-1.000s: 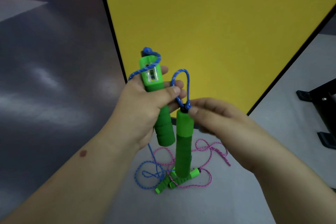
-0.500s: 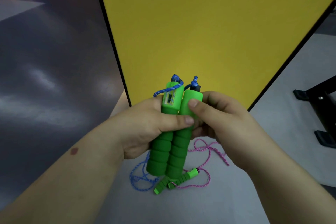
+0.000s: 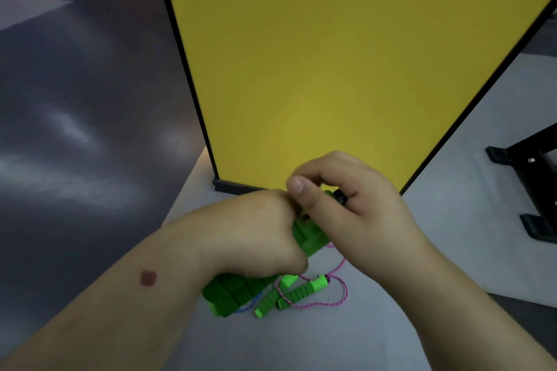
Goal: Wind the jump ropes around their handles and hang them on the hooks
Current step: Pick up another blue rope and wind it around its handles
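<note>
We grip both green handles (image 3: 238,289) together, lower centre: left hand (image 3: 256,232) clamped around them, right hand (image 3: 346,205) pinching their top. Winding step; next wrap the blue rope (image 3: 250,306). Pink rope (image 3: 337,289) lies on tabletop (image 3: 301,340).

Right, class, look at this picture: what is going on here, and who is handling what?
A person is bundling a jump rope. The left hand grips a pair of green foam handles held together and tilted. The right hand works at their upper end, fingers pinched there; what it pinches is hidden. A bit of blue rope shows below the handles. A second jump rope, pink with smaller green handles, lies loose on the grey surface. No hooks are in view.
</note>
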Available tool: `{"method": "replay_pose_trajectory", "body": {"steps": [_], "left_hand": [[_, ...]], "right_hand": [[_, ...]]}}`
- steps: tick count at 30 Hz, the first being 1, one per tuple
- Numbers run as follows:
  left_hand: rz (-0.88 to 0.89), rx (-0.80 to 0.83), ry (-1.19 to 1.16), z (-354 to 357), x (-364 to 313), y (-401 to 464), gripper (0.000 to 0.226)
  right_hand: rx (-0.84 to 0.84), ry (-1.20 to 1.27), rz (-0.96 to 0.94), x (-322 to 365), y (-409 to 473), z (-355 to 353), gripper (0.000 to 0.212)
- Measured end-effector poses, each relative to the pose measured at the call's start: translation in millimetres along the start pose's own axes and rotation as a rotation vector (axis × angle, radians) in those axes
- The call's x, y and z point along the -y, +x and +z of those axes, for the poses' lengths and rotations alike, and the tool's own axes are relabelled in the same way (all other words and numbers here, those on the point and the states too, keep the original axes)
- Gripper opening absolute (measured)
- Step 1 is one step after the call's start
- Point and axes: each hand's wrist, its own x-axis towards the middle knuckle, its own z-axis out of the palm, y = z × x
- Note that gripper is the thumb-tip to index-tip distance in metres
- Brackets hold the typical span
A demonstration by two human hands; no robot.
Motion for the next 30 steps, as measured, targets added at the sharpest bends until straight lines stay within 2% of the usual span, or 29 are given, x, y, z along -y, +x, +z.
{"method": "replay_pose_trajectory", "body": {"steps": [2,5,6,8,10,12,14,17,19,21,23,25,27,30], "left_hand": [[-0.01,-0.03,0.052,0,2,1,0.02],[-0.024,-0.023,0.102,-2,5,-1,0.015],[-0.022,-0.021,0.123,-2,3,-2,0.014],[-0.03,-0.005,0.171,-2,-1,-5,0.014],[-0.032,-0.009,0.21,-3,-3,-7,0.009],[-0.022,-0.039,0.25,-3,-2,-6,0.013],[-0.011,-0.082,0.258,-4,4,-4,0.013],[-0.002,-0.107,0.109,-13,14,-4,0.017],[-0.016,-0.083,-0.185,-22,20,-7,0.023],[-0.004,-0.01,-0.548,-26,24,-9,0.029],[0.004,0.055,-0.781,-27,25,-10,0.033],[0.014,0.043,-0.849,-25,24,-9,0.03],[0.031,0.044,-0.809,-23,22,-9,0.03],[0.072,0.093,-0.728,-19,16,-10,0.031]], "right_hand": [[-0.068,0.088,0.127,-4,2,3,0.017],[-0.095,0.101,0.271,-5,4,-4,0.009],[-0.05,0.184,0.276,-3,3,-7,0.004],[0.176,0.269,0.28,5,1,-8,0.011],[0.261,0.238,0.261,3,0,-6,0.004],[0.192,0.167,0.268,-3,5,-7,0.023],[0.108,0.139,0.325,-8,7,-11,0.033],[0.057,0.216,0.411,-9,8,-19,0.039],[0.147,0.332,0.441,-6,16,-18,0.038],[0.319,0.431,0.416,-2,13,-21,0.019],[0.314,0.376,0.37,-5,16,-18,0.025],[0.184,0.391,0.354,-3,10,-17,0.027],[0.134,0.427,0.351,-3,1,-18,0.032],[0.174,0.352,0.351,-1,4,-14,0.054]]}}
